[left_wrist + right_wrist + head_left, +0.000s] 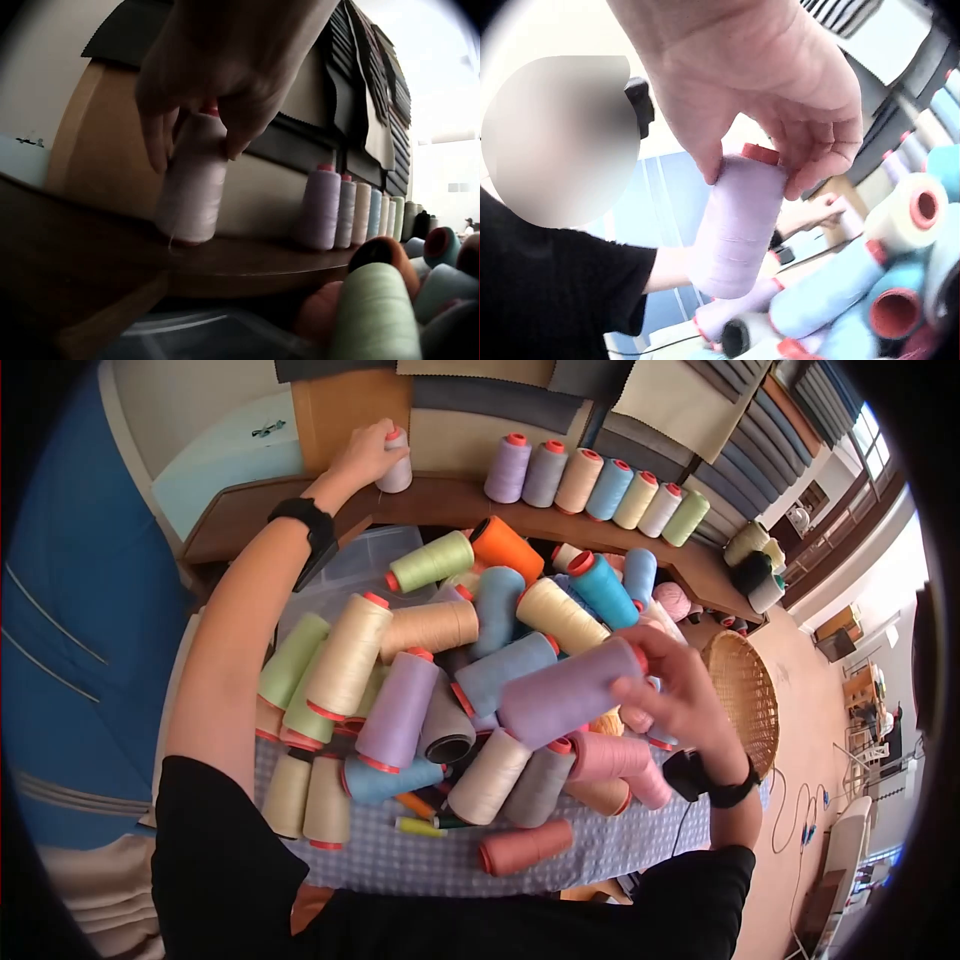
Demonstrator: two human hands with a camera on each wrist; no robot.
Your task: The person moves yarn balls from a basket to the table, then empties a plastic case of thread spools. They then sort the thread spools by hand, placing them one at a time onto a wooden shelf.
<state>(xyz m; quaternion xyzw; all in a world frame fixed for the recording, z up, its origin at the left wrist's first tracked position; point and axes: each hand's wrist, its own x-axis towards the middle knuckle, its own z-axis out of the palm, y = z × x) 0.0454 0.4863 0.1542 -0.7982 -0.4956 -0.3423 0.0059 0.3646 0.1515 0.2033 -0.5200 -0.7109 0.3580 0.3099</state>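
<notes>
My left hand (366, 458) grips the top of a pale pinkish-white thread spool (193, 184), which stands upright on the left part of the brown curved shelf (240, 520). Its thumb and fingers come down around the spool's shoulder. Over the pile, my right hand (685, 690) holds a lavender thread spool (739, 225) by its red-tipped top end, thumb on one side and fingers on the other. Below it lie many loose spools, among them a blue one (505, 672), a cream one (562, 615) and another lavender one (398, 710).
Along the shelf stands a row of upright spools, from lavender (508, 468) to light green (686, 518). A clear plastic bin (370, 550) sits behind the pile. To the right is a wicker basket (745, 695). A checked cloth (400, 865) covers the table; fabric swatches (495, 420) hang behind.
</notes>
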